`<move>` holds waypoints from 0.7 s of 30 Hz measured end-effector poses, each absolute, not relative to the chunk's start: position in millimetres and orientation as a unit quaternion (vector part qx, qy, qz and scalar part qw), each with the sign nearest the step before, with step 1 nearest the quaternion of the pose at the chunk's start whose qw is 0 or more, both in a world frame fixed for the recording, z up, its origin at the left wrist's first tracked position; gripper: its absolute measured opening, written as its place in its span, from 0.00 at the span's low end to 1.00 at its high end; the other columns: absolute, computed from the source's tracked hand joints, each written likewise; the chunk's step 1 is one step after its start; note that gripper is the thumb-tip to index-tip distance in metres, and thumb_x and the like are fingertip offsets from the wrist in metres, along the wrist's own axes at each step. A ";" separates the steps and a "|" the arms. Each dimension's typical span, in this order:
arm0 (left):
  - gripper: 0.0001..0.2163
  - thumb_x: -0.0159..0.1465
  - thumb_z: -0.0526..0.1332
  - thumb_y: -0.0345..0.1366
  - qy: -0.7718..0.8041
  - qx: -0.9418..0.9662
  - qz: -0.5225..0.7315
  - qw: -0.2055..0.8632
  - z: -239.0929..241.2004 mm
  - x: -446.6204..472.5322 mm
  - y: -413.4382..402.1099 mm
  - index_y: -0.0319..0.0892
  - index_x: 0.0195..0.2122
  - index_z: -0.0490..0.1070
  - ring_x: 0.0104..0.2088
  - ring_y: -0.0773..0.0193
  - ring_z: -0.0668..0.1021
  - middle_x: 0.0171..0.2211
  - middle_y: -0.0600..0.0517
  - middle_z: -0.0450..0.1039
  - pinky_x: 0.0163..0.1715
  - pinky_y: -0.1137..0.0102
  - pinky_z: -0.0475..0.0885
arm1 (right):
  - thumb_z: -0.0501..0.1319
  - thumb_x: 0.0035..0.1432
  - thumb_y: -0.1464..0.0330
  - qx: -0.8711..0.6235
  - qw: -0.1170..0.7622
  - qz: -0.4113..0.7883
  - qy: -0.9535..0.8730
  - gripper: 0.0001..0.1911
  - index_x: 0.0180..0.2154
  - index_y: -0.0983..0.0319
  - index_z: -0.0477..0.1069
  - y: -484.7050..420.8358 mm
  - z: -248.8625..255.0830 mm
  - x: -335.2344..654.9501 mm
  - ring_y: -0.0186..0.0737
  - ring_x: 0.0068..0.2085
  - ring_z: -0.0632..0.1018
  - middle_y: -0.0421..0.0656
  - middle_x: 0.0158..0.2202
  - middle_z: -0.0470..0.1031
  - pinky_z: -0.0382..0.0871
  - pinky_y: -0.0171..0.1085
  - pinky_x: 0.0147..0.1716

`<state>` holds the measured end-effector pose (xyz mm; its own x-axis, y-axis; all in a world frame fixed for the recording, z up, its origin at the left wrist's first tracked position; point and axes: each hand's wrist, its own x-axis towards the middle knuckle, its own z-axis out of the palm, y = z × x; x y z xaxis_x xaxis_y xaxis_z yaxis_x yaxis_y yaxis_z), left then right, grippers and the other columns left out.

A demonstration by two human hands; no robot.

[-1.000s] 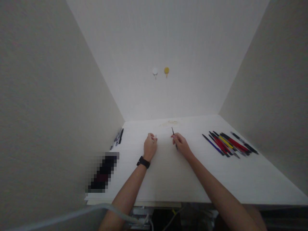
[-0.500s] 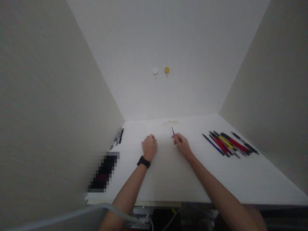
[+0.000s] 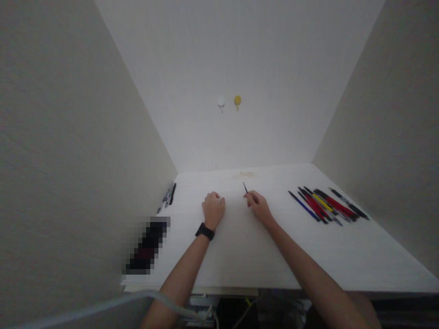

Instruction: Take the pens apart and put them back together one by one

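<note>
My right hand (image 3: 259,205) pinches a thin dark pen (image 3: 245,187), its narrow end sticking out past the fingers up and to the left. The rest of the pen is covered by the hand. To the left, my left hand (image 3: 214,210) rests low over the white desk (image 3: 236,246), fingers curled in and thumb toward the right. Whatever may be inside those fingers is hidden or too small to name. A gap of bare desk separates the two hands. A black watch (image 3: 205,231) is on the left wrist.
Several pens and markers (image 3: 320,205) lie in a row at the right. A smaller group of pens (image 3: 168,197) is by the left wall, above a pixelated dark object (image 3: 147,246). Two hooks (image 3: 238,100) are on the back wall; a pale cable (image 3: 137,294) crosses the front edge.
The pen's exposed end has shifted slightly left with my right hand. My left hand's thumb side has turned a little to the right; its fingers stay curled.
</note>
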<state>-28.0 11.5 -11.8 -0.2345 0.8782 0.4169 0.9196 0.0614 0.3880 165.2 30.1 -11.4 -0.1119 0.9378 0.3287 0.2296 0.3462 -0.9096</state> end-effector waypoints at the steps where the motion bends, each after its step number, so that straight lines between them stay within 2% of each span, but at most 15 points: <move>1: 0.07 0.64 0.56 0.40 -0.724 -0.616 -0.307 0.040 -11.1 -27.3 11.5 0.43 0.38 0.63 0.40 0.56 0.70 0.37 0.47 0.68 0.40 0.64 0.60 | 0.53 0.60 0.60 -0.448 0.494 0.356 -0.655 0.14 0.32 0.61 0.70 29.9 -11.1 165.0 0.35 0.24 0.67 0.37 0.20 0.65 0.57 0.34 0.25; 8: 0.06 0.66 0.53 0.39 -0.698 -0.611 -0.373 0.040 -5.7 -23.9 13.5 0.43 0.38 0.65 0.41 0.56 0.69 0.38 0.47 0.68 0.43 0.62 0.61 | 0.49 0.61 0.60 -0.453 0.467 0.373 -0.661 0.14 0.32 0.60 0.67 36.0 -15.6 162.7 0.34 0.23 0.65 0.36 0.20 0.64 0.57 0.33 0.24; 15: 0.07 0.67 0.52 0.37 -0.602 -0.661 -0.446 -0.033 -4.2 -16.6 14.0 0.44 0.36 0.68 0.39 0.56 0.70 0.35 0.47 0.69 0.45 0.62 0.62 | 0.49 0.59 0.62 -0.452 0.445 0.402 -0.660 0.11 0.32 0.60 0.65 49.0 -19.7 162.9 0.33 0.22 0.65 0.35 0.19 0.65 0.57 0.31 0.22; 21: 0.07 0.67 0.53 0.38 -0.519 -0.708 -0.470 -0.088 0.5 -8.1 7.3 0.45 0.38 0.70 0.40 0.58 0.71 0.36 0.48 0.71 0.45 0.63 0.64 | 0.49 0.61 0.57 -0.431 0.484 0.413 -0.640 0.14 0.35 0.59 0.62 50.5 -10.9 168.2 0.32 0.21 0.63 0.35 0.21 0.64 0.56 0.31 0.21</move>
